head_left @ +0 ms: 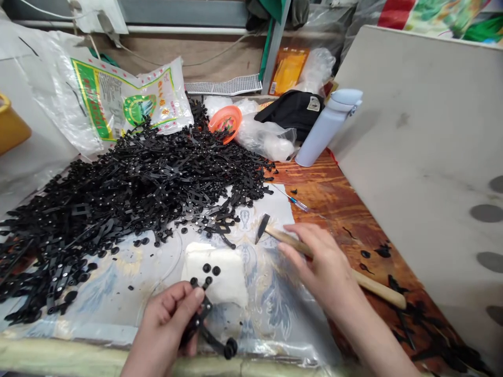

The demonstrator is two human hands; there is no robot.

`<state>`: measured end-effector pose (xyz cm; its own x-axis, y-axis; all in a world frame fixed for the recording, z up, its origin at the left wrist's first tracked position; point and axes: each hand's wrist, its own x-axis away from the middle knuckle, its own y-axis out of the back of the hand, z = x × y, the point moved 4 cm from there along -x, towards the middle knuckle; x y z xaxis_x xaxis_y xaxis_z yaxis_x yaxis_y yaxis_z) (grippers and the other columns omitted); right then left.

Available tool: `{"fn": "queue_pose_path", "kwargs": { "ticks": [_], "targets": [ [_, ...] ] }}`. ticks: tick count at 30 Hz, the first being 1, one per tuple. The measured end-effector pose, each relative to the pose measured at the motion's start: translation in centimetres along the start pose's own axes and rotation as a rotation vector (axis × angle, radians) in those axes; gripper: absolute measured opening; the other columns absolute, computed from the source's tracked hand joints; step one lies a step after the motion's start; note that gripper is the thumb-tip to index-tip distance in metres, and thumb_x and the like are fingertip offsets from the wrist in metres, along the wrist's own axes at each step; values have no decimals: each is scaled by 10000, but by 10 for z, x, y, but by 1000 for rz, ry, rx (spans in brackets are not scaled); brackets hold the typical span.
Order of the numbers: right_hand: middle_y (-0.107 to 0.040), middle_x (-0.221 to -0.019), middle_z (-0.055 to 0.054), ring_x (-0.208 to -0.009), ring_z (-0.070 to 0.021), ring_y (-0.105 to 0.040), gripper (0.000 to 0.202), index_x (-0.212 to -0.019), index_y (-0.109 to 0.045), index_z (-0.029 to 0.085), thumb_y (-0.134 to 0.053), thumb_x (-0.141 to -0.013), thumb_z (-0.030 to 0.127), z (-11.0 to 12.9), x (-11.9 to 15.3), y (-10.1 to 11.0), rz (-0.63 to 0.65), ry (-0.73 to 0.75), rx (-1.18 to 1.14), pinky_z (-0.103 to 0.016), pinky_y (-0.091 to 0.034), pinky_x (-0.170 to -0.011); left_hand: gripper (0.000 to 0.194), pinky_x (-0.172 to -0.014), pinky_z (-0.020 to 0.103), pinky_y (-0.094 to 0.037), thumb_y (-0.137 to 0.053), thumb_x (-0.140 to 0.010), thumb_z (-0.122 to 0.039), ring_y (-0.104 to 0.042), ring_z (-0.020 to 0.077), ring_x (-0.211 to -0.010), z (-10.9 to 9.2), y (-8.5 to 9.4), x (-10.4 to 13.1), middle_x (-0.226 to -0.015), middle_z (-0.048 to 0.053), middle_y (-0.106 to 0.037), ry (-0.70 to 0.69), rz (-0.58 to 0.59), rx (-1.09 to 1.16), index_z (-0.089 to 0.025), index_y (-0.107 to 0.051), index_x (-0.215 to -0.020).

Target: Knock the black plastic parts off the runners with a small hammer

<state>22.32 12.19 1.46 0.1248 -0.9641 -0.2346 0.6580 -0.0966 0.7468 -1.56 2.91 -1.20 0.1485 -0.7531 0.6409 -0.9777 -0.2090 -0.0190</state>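
My left hand [167, 324] is closed around a black plastic jointed linkage [204, 314], near the table's front edge. Round knobs show at the linkage's ends, and my fingers hide part of it. Just beyond it, two loose black round caps [211, 269] lie on a white pad [228, 269]. My right hand [324, 262] is over the wooden handle of a hammer [291, 241], with thumb and forefinger spread apart on either side of it. The hammer's dark head points away to the left. Whether my palm touches the handle is hidden.
A large heap of black linkages [157, 178] covers the back left, with a printed plastic bag [129, 104] behind. An orange bowl [225, 124], a light blue bottle [326, 128] and a screwdriver [298, 203] lie beyond. A grey panel [424, 141] stands along the right.
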Motion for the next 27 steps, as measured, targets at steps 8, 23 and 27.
{"fn": "queue_pose_path", "kwargs": {
  "ticks": [8, 23, 27],
  "targets": [
    [-571, -869, -91, -857, -260, -538, 121, -922, -573, 179, -475, -857, 211, -34, -6, -26, 72, 23, 338, -387, -442, -769, 366, -401, 164, -201, -650, -740, -481, -386, 26, -319, -12, 13, -15, -552, -9, -628, -3, -1, -58, -158, -524, -623],
    [-665, -986, -105, -945, -263, -644, 278, -1059, -572, 169, -332, -958, 268, -14, 5, -18, 39, 25, 238, -374, -473, -813, 400, -332, 149, -105, -629, -714, -540, -265, 33, -257, -18, 7, -17, -286, -76, -403, 5, -12, -159, -192, -477, -587],
    [-667, -996, -102, -941, -262, -649, 273, -1050, -579, 176, -340, -953, 264, -14, 5, -17, 29, 10, 245, -372, -479, -807, 404, -323, 147, -94, -604, -738, -546, -245, 34, -253, -14, 8, -19, -259, -74, -388, -10, -12, -184, -191, -476, -593]
  ]
}}
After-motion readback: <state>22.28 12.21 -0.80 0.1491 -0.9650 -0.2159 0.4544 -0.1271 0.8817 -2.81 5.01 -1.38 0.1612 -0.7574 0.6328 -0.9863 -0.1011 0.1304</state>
